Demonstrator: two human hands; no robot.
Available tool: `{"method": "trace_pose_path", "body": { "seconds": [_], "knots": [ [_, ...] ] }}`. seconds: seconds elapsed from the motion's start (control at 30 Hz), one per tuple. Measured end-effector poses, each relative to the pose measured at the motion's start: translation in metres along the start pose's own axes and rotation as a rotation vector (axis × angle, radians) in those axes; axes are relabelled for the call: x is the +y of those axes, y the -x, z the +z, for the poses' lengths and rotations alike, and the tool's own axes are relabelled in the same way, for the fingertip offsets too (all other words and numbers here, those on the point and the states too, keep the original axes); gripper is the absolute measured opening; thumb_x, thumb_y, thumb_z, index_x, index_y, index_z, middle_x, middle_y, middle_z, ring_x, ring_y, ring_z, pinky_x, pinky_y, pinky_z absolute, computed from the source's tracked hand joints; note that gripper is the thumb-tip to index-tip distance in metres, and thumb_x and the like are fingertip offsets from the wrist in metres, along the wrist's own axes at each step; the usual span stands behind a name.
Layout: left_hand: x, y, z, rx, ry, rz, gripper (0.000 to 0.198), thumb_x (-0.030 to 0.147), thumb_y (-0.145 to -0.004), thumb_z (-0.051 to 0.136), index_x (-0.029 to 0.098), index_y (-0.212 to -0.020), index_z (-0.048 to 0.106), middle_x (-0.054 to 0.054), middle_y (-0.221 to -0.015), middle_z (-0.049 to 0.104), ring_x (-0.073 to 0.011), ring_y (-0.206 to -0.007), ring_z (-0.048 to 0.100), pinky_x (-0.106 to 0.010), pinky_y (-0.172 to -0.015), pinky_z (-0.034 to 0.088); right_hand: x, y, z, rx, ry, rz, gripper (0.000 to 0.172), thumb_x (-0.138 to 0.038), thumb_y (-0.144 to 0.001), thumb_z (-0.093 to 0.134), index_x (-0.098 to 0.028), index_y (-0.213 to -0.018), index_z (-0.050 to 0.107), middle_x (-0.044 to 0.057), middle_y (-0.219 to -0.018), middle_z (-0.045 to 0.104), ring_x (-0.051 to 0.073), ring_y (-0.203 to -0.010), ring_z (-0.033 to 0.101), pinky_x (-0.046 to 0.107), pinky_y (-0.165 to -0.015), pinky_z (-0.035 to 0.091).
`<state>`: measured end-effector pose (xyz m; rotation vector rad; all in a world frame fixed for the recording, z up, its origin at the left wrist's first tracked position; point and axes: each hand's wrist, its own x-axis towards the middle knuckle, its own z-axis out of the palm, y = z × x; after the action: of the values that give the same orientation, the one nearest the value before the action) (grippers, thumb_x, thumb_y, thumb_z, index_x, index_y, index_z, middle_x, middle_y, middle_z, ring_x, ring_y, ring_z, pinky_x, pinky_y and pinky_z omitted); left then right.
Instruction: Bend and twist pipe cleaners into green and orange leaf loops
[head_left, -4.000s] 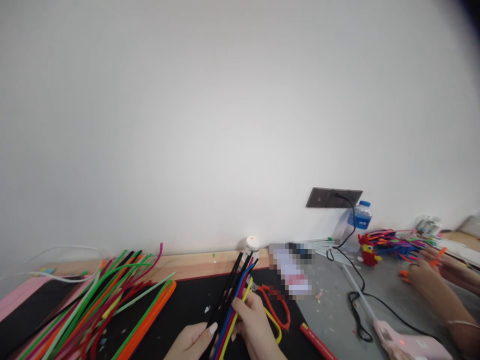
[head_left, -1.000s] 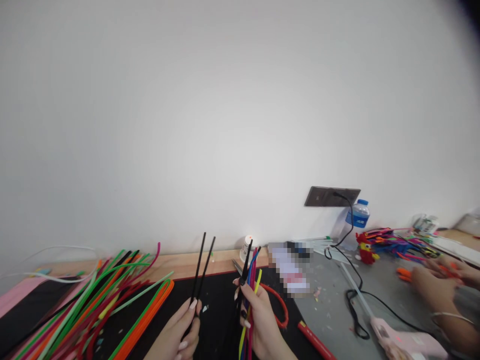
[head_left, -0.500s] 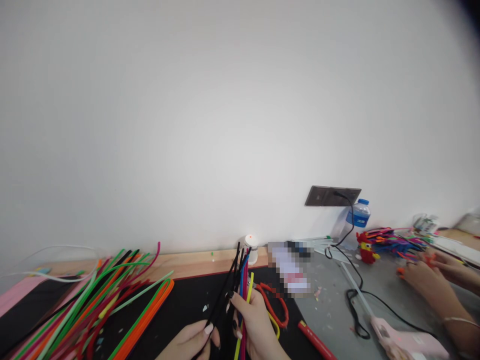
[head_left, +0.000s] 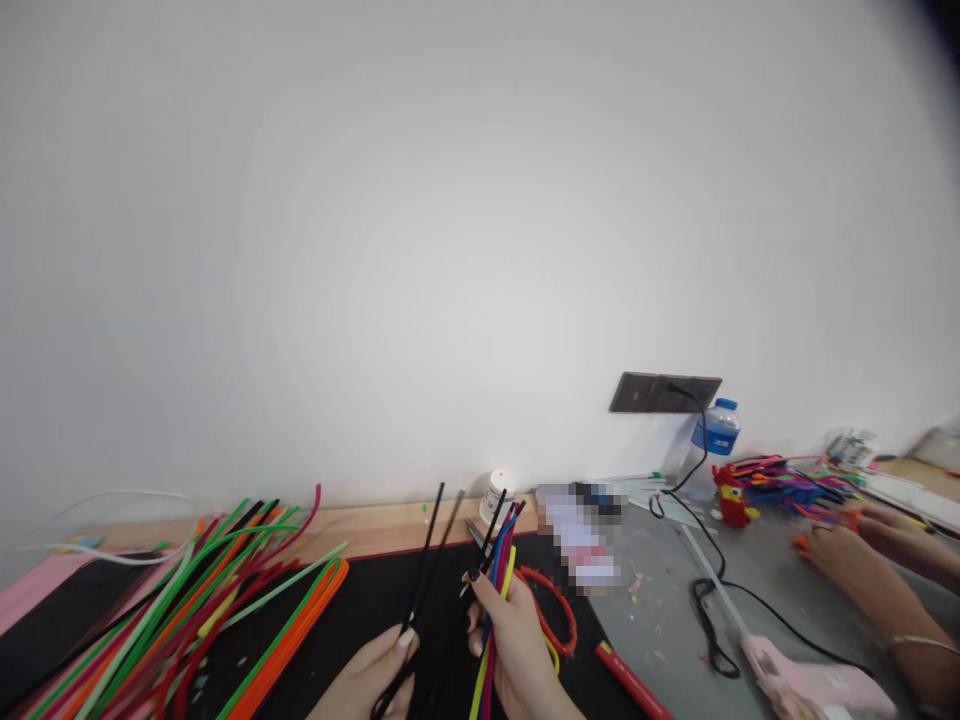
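My left hand (head_left: 379,672) pinches black pipe cleaners (head_left: 427,545) that stand up out of its fingers. Close beside it, my right hand (head_left: 514,635) is closed round a bundle of pipe cleaners (head_left: 504,580) in yellow, magenta, blue and black. The black mat (head_left: 367,590) lies under both hands. Behind the right hand stands a small white tub (head_left: 497,496), with a pair of metal tips, perhaps scissors, showing beside it. A bent red-orange pipe cleaner (head_left: 564,600) rests just right of that hand.
Many coloured pipe cleaners (head_left: 161,600) spread over the left side. To the right are a red tube-like tool (head_left: 630,680), a pink glue gun (head_left: 817,680) with a black cord, a water bottle (head_left: 716,430) and a red figure (head_left: 731,497). Another person's hands (head_left: 840,545) work at far right.
My left hand has moved left and down with black pipe cleaners, drawing them apart from the right hand's bundle. That bundle now leans more to the right, uncovering more of the white tub.
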<state>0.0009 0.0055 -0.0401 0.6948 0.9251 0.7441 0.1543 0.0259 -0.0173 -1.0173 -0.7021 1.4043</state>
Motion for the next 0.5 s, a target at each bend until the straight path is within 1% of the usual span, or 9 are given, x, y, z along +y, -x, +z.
{"method": "trace_pose_path", "body": {
  "seconds": [0.07,0.13,0.2,0.3,0.4,0.5],
  "knots": [
    [0.001,-0.003,-0.003,0.008,0.06,0.07,0.055,0.068,-0.044,0.063,0.022,-0.063,0.041,0.014,-0.034,0.034,-0.0007,-0.028,0.017,-0.012,-0.028,0.015,0.0,-0.002,-0.002,0.047,-0.019,-0.014,0.029,-0.035,-0.064,0.069,-0.014,-0.072,0.05,-0.003,-0.055,0.051,0.006,-0.043,0.044,0.013,-0.031,0.03],
    [0.001,-0.006,-0.006,0.012,0.104,0.117,0.057,0.069,-0.042,0.063,0.022,-0.066,0.042,0.015,-0.034,0.033,-0.0005,-0.027,0.016,-0.013,-0.027,0.017,-0.001,-0.002,-0.003,0.066,-0.026,-0.009,0.028,-0.033,-0.064,0.068,-0.013,-0.071,0.051,-0.003,-0.054,0.051,0.005,-0.043,0.043,0.013,-0.031,0.031],
    [0.0,-0.007,-0.009,0.047,0.114,0.094,0.061,0.072,-0.04,0.061,0.022,-0.071,0.044,0.015,-0.034,0.033,-0.0008,-0.027,0.017,-0.012,-0.027,0.018,-0.002,-0.001,-0.001,0.025,-0.016,0.012,0.027,-0.033,-0.065,0.068,-0.013,-0.069,0.05,-0.004,-0.05,0.05,0.004,-0.039,0.041,0.013,-0.031,0.031],
    [-0.003,-0.009,-0.009,0.084,0.05,0.025,0.065,0.074,-0.04,0.059,0.022,-0.076,0.045,0.015,-0.035,0.032,-0.0009,-0.029,0.016,-0.012,-0.028,0.013,-0.002,0.003,0.005,-0.075,0.029,0.045,0.029,-0.035,-0.065,0.068,-0.013,-0.067,0.05,-0.004,-0.043,0.049,0.004,-0.032,0.039,0.014,-0.029,0.031],
    [-0.005,-0.006,-0.003,0.091,-0.035,0.057,0.059,0.072,-0.046,0.058,0.022,-0.073,0.045,0.014,-0.037,0.034,-0.0003,-0.029,0.015,-0.012,-0.029,0.009,-0.003,0.008,0.01,-0.12,0.071,0.037,0.033,-0.038,-0.061,0.07,-0.012,-0.067,0.051,-0.003,-0.039,0.051,0.006,-0.029,0.041,0.015,-0.028,0.034],
    [-0.002,0.003,0.009,0.084,-0.119,0.112,0.049,0.065,-0.054,0.061,0.02,-0.07,0.049,0.011,-0.042,0.04,-0.0008,-0.03,0.02,-0.012,-0.03,0.012,-0.003,0.01,0.014,-0.132,0.082,0.037,0.036,-0.04,-0.059,0.071,-0.012,-0.068,0.05,-0.001,-0.038,0.053,0.007,-0.029,0.045,0.016,-0.029,0.038]
  ]
}}
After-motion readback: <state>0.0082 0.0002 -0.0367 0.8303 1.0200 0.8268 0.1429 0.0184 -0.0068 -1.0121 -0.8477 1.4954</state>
